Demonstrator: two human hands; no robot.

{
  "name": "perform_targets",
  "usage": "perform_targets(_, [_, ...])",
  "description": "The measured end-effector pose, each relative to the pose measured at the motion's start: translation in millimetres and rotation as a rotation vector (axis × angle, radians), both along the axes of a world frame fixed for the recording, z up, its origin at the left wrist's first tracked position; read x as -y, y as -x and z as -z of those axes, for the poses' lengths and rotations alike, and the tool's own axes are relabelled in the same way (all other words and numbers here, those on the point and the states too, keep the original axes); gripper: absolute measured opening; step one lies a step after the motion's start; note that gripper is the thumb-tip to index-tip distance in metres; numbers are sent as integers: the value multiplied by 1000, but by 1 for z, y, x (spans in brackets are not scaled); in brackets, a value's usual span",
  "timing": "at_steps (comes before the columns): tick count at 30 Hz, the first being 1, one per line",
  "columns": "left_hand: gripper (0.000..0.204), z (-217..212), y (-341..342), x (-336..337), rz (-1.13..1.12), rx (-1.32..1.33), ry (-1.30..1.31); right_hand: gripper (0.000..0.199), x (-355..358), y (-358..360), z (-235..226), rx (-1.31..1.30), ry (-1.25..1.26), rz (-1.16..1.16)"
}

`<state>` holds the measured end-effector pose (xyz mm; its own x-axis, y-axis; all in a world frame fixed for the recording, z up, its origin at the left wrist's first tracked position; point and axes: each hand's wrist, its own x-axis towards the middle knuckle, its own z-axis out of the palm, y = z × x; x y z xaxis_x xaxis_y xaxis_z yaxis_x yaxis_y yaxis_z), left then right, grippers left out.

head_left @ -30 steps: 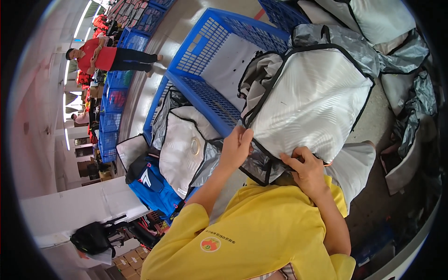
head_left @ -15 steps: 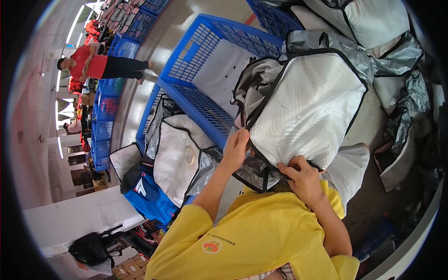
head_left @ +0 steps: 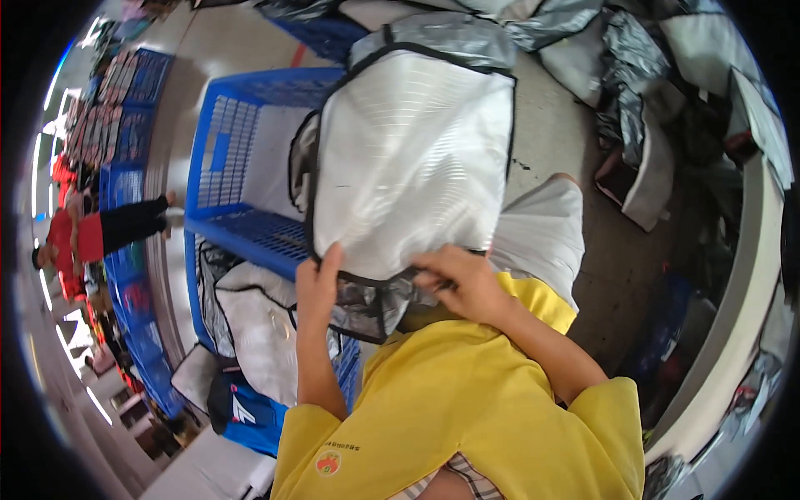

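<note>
Across my lap lies a white, black-edged sewn bag piece with silvery lining showing along its near edge and at its far end. It looks like an unfinished insulated bag. At the near left corner my left hand is closed on its black binding, thumb on top of the white face. My right hand has its fingers curled at the near edge, pinching the binding near the right corner. Below the hands, a grey silver flap hangs toward my yellow shirt. What lies under the piece is hidden.
A blue plastic crate stands at the left, partly covered by the piece. Another crate beside it holds white and silver bag pieces; a blue bag is next to them. More pieces lie at far right. A person in red stands far left.
The view has swung to the right, so everything sits further left. The bag piece lies straighter and flatter before me. Both hands stay on its near edge, my right hand's fingers more curled.
</note>
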<state>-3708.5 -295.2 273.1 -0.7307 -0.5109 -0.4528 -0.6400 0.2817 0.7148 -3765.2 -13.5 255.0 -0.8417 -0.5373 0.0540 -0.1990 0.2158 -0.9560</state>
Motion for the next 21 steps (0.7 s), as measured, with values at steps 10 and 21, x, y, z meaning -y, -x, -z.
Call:
perform_targets(10, [28,-15,27,-16,-334,-489,-358,42,-80,28,91,1004,354,840])
perform_targets(21, [84,-185,-3,6,-107,-709,-915,51,-60,47,-84,866,723,982])
